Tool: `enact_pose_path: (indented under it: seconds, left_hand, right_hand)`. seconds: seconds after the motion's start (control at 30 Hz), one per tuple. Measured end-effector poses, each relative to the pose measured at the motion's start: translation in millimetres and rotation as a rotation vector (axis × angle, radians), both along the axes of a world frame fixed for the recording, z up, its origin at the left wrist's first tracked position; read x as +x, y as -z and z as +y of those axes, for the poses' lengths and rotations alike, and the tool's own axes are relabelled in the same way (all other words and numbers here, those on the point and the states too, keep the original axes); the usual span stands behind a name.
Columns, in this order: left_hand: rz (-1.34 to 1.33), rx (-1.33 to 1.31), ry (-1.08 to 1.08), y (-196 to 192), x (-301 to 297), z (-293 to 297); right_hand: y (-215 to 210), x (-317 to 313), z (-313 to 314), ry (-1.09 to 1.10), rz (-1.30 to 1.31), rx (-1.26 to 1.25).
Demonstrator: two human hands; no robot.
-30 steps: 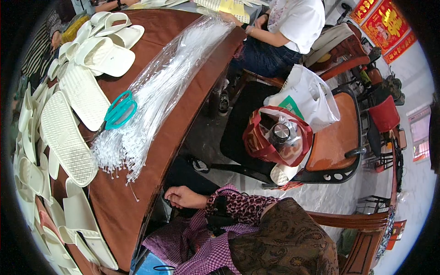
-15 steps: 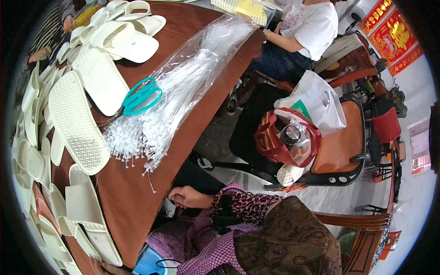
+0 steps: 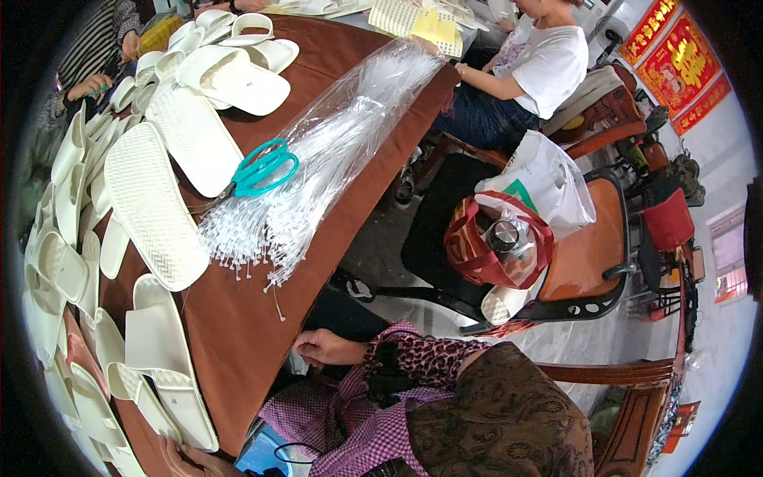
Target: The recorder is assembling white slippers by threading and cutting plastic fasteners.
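My left hand (image 3: 197, 461) is at the lower edge, fingers apart, beside the heel end of a cream slide slipper (image 3: 168, 342) on the brown-covered table (image 3: 238, 350). Whether it touches the slipper is unclear. Just off the table edge, my right hand (image 3: 320, 347) is curled closed above my lap; what its fingers hold, if anything, is hidden. Farther up the table lies a bundle of white tag strings (image 3: 318, 183) in a clear plastic bag. Teal-handled scissors (image 3: 266, 167) rest on it, their blades partly hidden. Another slipper (image 3: 155, 207) lies sole up beside them.
Many cream slippers (image 3: 67, 270) are heaped along the left. A chair (image 3: 588, 262) at right bears a red bag (image 3: 465, 246) and a white plastic bag (image 3: 548, 191). A person in a white shirt (image 3: 548, 60) sits at the far end; another person's hand (image 3: 89, 86) shows at far left.
The view has shifted slightly, so the table and slippers sit farther right. My left hand has come further into view, its fingers showing beside the slipper. My right hand stays curled.
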State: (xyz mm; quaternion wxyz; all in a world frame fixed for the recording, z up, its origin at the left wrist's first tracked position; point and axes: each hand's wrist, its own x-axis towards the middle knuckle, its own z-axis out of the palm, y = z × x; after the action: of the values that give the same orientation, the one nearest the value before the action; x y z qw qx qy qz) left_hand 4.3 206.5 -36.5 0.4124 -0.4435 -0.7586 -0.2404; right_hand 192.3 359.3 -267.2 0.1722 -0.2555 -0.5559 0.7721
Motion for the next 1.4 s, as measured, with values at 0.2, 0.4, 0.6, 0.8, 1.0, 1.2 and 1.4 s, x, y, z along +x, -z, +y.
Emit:
enact_pose_path:
  seconds: [0.2,0.4,0.6,0.8,1.0,1.2,1.4]
  left_hand:
    - [-0.106,-0.091,-0.058,28,-23,-27]
    - [-0.066,-0.103,-0.085,28,-28,-29]
    - [-0.02,-0.092,-0.066,28,-25,-26]
    - [-0.035,-0.103,-0.098,30,-27,-27]
    - [-0.111,-0.073,-0.088,28,-25,-29]
    - [-0.052,-0.073,-0.067,27,-24,-27]
    - [-0.014,-0.088,-0.053,26,-23,-25]
  right_hand:
    - [-3,3,0,-0.021,0.0,0.011]
    - [-5,7,3,-0.026,0.04,0.016]
    - [-1,11,5,-0.015,0.039,0.016]
    - [1,16,8,0.014,0.095,0.02]
    - [2,17,8,0.02,0.101,-0.061]
    - [4,16,8,0.0,0.096,-0.001]
    - [-1,19,10,0.008,0.079,-0.057]
